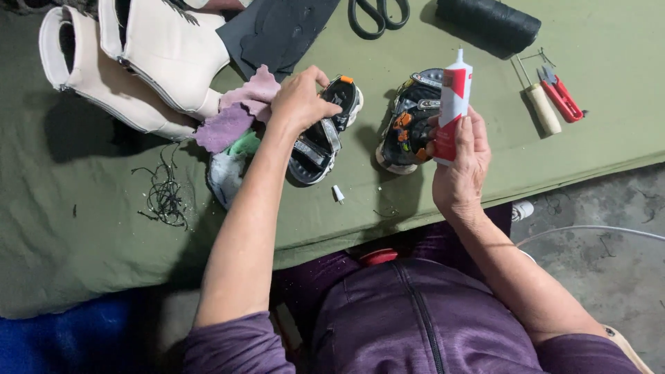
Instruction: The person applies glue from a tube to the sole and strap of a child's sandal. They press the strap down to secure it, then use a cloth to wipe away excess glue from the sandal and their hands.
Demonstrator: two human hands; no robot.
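Note:
My left hand (299,100) rests on a small black sandal (325,135) with grey straps and an orange tip, gripping its upper end on the green cloth. My right hand (460,163) holds a red and white glue tube (454,104) upright, its nozzle pointing up. Just left of that tube lies a second small black sandal (409,128) with orange and white details. A small white cap (338,193) lies on the cloth between the two sandals, nearer to me.
White boots (152,55) stand at the back left beside a purple rag (239,111). Black scissors (377,14), a black thread spool (488,21), a wooden-handled awl (542,107) and red snips (562,97) lie at the back. Thread scraps (165,194) litter the green cloth (83,228).

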